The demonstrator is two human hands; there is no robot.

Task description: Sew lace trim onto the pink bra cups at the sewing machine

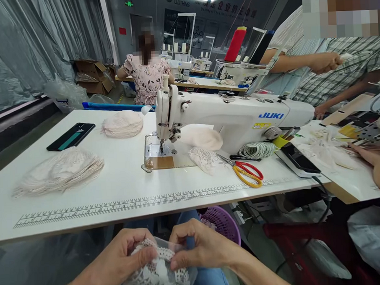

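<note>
Just now, both of my hands are clamped on a piece of lace, low in front of me, above my lap and near the front edge of the worktop point(125, 172). My left hand point(127, 256) pinches the lace point(158, 276) between thumb and bent fingers at its upper left side. My right hand point(202, 245) grips it from the other side, with the thumb pressed on the scalloped band. The two hands are apart, with the lace stretching between them. Behind my right hand, below the worktop, stands a purple basket point(226, 223).

On the worktop, a printed ruler point(142, 202) runs along the front edge. Two pale piles lie on the left, a near pile point(60, 171) and a far pile point(123, 123), with a flat black object point(70, 137) close to both. The sewing machine point(232, 111) stands at the middle and right. At its base lie a lace scrap point(204, 159), the scissors point(237, 169) with red and yellow handles, and a coil of cord point(258, 150).
</note>
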